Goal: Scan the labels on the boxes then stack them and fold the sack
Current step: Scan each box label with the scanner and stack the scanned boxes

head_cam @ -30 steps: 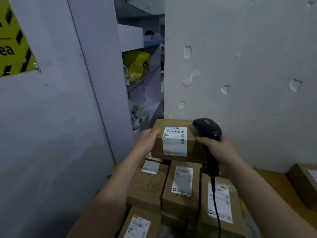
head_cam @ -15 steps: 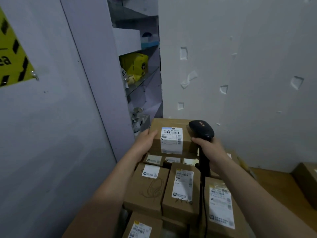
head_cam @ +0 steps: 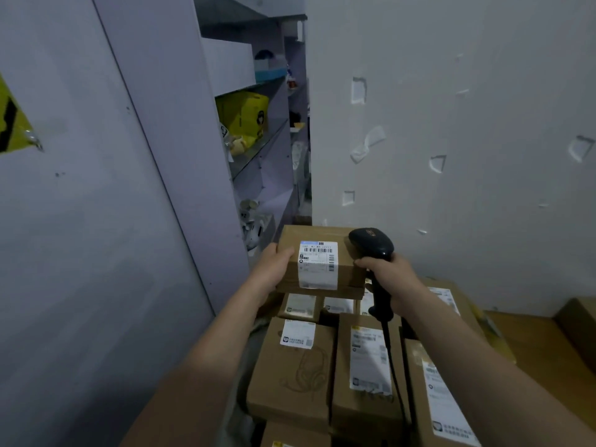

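Note:
A brown cardboard box (head_cam: 290, 279) with a white barcode label (head_cam: 317, 264) is at the top of a pile of boxes. My left hand (head_cam: 274, 264) grips its left side. My right hand (head_cam: 388, 279) grips the handle of a black barcode scanner (head_cam: 371, 243), whose head touches the box's right edge. The scanner's cable (head_cam: 392, 356) hangs down over the pile. Below lie several labelled brown boxes, among them one with a headset drawing (head_cam: 293, 372) and a taller one (head_cam: 364, 366) beside it. No sack can be clearly made out.
A pale wall panel (head_cam: 96, 221) stands close on the left and a white wall (head_cam: 451, 140) behind the pile. Between them are shelves (head_cam: 258, 150) with a yellow box (head_cam: 245, 116). A wooden surface (head_cam: 541, 343) and another brown box (head_cam: 580, 321) lie at right.
The held box and scanner have shifted slightly lower and farther over the pile; more labelled boxes beneath have come into view. Both hands keep their grips.

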Demonstrator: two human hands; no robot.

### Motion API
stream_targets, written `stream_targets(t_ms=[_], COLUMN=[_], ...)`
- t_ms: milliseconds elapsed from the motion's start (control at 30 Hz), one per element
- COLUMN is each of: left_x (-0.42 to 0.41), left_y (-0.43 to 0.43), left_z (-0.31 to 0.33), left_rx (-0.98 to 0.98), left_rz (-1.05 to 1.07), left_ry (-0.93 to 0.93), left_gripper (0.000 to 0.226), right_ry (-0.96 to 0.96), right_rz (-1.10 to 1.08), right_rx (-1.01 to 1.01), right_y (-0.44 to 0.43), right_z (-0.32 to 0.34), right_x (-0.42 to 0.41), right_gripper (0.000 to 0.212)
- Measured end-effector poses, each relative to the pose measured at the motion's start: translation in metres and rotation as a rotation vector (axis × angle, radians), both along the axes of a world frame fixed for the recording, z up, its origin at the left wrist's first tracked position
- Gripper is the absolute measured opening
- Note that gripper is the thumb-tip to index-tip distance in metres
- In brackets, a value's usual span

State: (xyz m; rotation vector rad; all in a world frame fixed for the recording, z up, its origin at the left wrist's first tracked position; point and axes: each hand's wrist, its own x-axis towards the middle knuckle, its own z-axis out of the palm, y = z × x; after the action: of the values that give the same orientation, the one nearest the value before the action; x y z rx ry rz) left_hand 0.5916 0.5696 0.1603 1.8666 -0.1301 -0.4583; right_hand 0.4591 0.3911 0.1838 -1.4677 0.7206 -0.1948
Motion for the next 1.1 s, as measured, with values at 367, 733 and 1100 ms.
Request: stream_targets(t_ms=[367,733,1100], left_x=[0.040,0.049,0.058], left_y=[-0.010,-0.008,0.002], left_z=[-0.059,-0.116,-0.097], left_rx=[0.012,0.040,0.093], left_rz=[-0.039,-0.098,-0.146], left_ry=[-0.050,-0.001,-0.013], left_gripper=[0.019,0.034,0.047], right_ry=[0.120,0.282,0.259], right_rz=[-0.151,-0.139,-0.130], right_rx=[-0.015,0.086,0.113], right_y=[0.007,0.000,-0.005], right_z=[-0.040,-0.078,-0.067], right_x=[0.053,0.064,0.055], right_gripper=[0.028,0.031,0.042])
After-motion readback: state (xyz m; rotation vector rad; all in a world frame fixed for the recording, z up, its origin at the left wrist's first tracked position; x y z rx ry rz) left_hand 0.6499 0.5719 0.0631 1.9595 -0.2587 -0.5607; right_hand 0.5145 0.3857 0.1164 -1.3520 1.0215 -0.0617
